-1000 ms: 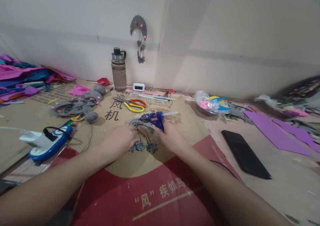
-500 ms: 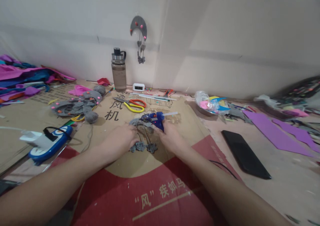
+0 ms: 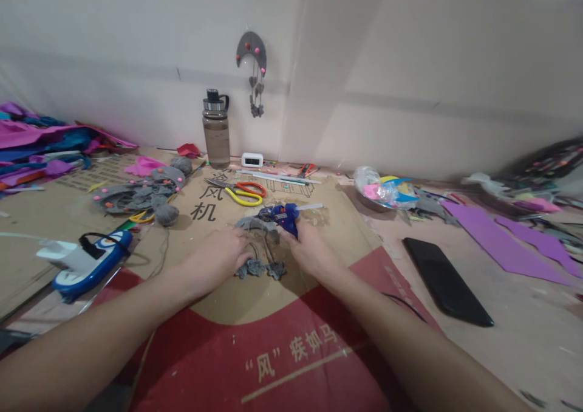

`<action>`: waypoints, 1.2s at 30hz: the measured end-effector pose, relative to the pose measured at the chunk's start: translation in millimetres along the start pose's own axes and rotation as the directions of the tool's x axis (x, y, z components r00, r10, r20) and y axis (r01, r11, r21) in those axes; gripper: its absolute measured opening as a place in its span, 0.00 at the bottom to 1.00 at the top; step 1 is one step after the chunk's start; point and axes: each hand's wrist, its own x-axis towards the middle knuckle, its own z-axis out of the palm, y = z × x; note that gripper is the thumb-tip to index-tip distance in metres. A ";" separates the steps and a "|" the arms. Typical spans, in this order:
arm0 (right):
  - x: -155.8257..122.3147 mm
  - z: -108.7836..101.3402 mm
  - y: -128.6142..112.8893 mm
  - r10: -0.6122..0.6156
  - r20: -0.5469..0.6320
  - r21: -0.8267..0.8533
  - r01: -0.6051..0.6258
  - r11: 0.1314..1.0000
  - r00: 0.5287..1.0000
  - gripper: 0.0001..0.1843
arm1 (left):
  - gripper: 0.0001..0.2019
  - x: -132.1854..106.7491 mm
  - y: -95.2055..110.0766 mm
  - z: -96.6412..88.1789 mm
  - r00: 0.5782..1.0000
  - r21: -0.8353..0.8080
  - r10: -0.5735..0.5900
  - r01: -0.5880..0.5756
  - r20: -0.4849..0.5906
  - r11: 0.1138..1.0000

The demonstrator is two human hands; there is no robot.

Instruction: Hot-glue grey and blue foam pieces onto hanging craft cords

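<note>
Change from the earlier frames: almost none. Both hands remain where they were, and only the view has tilted slightly.

The right hand [image 3: 311, 252] has its fingers closed around the grip of the blue glue gun [image 3: 283, 214]. The gun's nozzle points left, onto the grey felt piece [image 3: 254, 223], and a glue stick projects from its rear to the right. The left hand [image 3: 219, 256] lies palm down, with bent fingers resting on the near edge of the same felt piece. Whether these fingers pinch the felt or only press on it cannot be determined. Small grey felt shapes [image 3: 260, 269] hang on threads from the piece and lie between the two hands.

All of this rests on a sheet of cardboard [image 3: 291, 351] covering the tabletop.

Surroundings:
- Scissors [image 3: 243, 192], just beyond the gun.
- Water bottle [image 3: 216, 131] and small clock [image 3: 252, 158], at the wall.
- Finished grey moon ornament [image 3: 252, 50], hanging on the wall above.
- Blue power strip [image 3: 93, 259], to the left.
- More grey felt parts [image 3: 136, 193], at far left.
- Black phone [image 3: 446, 281], to the right.

Nothing obstructs the hands.
</note>
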 end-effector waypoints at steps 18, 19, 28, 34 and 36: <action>-1.3 -0.4 -4.2 -0.033 0.015 -0.005 0.033 0.999 0.999 0.17 | 0.12 -0.4 0.5 -3.1 1.000 -0.003 -0.005 0.005 0.017 1.000; -1.9 0.0 -4.1 -0.032 0.033 -0.021 0.032 0.999 0.999 0.16 | 0.11 -0.5 0.7 -3.0 1.000 -0.013 -0.013 0.014 0.009 1.000; 1.1 2.1 -5.4 0.000 0.001 -0.014 0.000 1.000 1.000 0.18 | 0.13 -2.0 1.9 -1.6 0.999 -0.036 -0.044 0.043 -0.020 0.998; -4.4 -1.0 -6.6 -0.021 0.043 -0.023 0.022 0.999 0.999 0.18 | 0.13 -0.7 2.4 -3.5 0.999 -0.014 -0.039 0.039 0.007 0.999; -4.8 -0.5 -4.6 0.003 0.063 -0.063 0.001 0.998 0.998 0.17 | 0.13 -0.1 1.8 -2.3 0.999 -0.004 -0.034 0.034 0.008 0.999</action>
